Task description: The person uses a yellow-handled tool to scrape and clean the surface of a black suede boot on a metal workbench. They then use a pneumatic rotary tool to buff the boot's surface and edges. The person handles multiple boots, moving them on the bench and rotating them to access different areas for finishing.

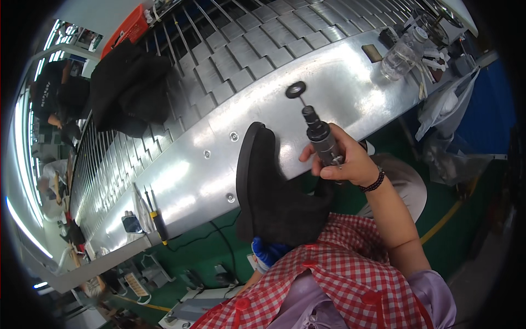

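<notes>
My right hand is wrapped around a dark handheld rotary grinder. A thin shaft runs from the tool's far end to a small black ring-shaped wheel, which is apart from the boot. In front of my body is a black boot, its thick sole turned to the left and its toe pointing away over the metal table edge. My left hand, in a blue glove, holds the boot near its heel; part of the hand is hidden behind the boot.
The metal table borders a slatted conveyor carrying black boots. At the left lies a yellow-and-black screwdriver. A clear bottle stands far right, near a hanging plastic bag. Other people work at the far left.
</notes>
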The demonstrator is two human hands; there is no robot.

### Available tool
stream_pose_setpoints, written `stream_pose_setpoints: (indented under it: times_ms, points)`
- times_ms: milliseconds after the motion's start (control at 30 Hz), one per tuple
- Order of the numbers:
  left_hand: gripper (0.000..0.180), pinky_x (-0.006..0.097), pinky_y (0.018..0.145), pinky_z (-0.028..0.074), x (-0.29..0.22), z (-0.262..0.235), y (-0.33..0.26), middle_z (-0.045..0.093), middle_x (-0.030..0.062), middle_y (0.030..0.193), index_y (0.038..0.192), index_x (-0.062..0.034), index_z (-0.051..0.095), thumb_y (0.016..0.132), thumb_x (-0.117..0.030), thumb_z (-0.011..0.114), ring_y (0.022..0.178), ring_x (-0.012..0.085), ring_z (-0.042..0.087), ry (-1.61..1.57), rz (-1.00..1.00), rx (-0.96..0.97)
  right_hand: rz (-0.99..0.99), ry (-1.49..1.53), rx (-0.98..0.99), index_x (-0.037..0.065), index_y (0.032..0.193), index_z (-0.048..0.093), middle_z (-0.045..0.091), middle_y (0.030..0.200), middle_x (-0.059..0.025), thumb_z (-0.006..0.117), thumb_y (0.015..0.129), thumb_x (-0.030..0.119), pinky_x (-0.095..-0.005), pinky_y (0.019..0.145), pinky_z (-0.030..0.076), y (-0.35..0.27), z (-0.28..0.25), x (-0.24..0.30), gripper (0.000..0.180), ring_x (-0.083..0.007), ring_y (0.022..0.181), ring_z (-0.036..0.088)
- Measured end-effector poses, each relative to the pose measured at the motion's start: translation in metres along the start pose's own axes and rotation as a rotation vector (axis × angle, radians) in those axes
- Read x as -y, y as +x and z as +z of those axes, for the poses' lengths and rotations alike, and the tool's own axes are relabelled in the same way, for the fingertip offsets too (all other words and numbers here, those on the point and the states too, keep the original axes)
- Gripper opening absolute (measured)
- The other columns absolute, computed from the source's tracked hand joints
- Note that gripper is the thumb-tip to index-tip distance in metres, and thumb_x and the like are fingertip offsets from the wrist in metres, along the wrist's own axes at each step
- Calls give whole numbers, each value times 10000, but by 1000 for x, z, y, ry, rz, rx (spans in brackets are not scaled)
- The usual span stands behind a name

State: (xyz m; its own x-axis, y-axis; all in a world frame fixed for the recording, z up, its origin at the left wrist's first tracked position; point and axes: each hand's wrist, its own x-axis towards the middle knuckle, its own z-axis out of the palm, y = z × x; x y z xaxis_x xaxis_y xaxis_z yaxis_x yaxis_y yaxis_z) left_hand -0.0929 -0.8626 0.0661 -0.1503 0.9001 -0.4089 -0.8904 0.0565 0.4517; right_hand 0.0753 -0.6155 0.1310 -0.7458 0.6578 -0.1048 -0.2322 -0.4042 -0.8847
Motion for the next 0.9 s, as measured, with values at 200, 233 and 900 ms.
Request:
stream_pose_setpoints:
  times_ms: [200,233,900]
  points:
    - [950,515,1177,273,-3,1,-3,277,139,1576,1557,-121,180,847,-587,606,1430,347,318,-19,-27,-16,-5,-495,-172,30,1249,502,619,913,-45,878,718,375,-261,731,501,-7,16,-15,736,-105,816,613]
    - [938,514,1176,272,-3,-1,-2,279,139,1576,1556,-121,187,852,-590,594,1430,348,318,-19,-36,7,6,-593,-179,33,1220,527,639,884,-52,870,721,404,-273,721,515,-9,16,-16,710,-120,811,642]
    - [896,508,1171,282,-18,23,46,306,140,1564,1543,-111,229,856,-562,589,1420,347,334,-63,-107,13,115,-436,-398,45,1031,493,562,748,-41,659,947,343,-297,506,509,37,-45,-20,352,-122,548,562]
